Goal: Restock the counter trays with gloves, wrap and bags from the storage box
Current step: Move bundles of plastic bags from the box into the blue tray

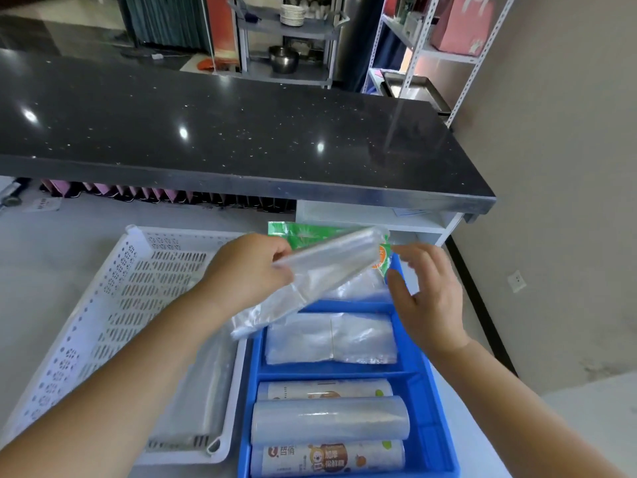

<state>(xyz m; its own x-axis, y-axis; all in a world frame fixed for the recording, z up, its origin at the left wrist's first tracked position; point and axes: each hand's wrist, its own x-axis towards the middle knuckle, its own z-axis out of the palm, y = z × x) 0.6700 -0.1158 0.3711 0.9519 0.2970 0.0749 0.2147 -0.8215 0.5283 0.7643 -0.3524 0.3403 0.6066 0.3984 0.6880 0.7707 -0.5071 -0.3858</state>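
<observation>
My left hand (251,267) grips a clear pack of plastic bags (324,267) by its left end and holds it tilted above the far compartment of the blue divided tray (427,401). My right hand (427,291) hovers with fingers spread just right of the pack, near its green-and-orange label, not clearly touching it. The tray's middle compartment holds flat clear bags (331,339). Its near compartment holds three rolls of wrap (331,422). A white perforated storage box (113,322) stands to the left, with clear plastic packs (203,391) along its right side.
A black speckled counter top (241,132) overhangs the white work surface (51,243) behind the trays. A green packet (303,232) lies behind the blue tray. A beige wall (558,201) closes the right side. Metal shelving (286,39) stands far behind.
</observation>
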